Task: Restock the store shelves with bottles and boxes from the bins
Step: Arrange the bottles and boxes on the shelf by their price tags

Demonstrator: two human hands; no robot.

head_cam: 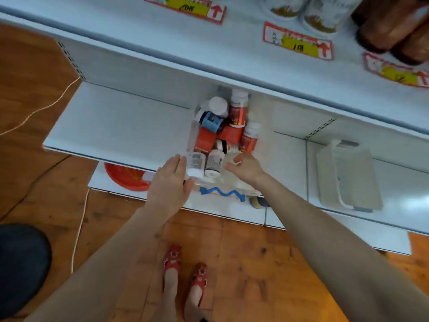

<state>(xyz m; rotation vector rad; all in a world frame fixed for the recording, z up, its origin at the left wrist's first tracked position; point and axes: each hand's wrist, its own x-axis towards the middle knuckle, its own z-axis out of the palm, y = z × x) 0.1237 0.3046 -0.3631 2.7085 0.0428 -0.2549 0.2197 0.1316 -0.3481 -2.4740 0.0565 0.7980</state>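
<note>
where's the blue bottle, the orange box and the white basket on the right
blue bottle (210,123), head view, on its blue label
orange box (204,139), head view, on its upper face
white basket (348,175), head view, on its bare floor

The middle shelf carries a clear bin of bottles and boxes at its front edge and, to the right, a white basket. The top shelf holds white tubs, brown bottles and price tags; the bottom shelf, a red bowl.
</note>
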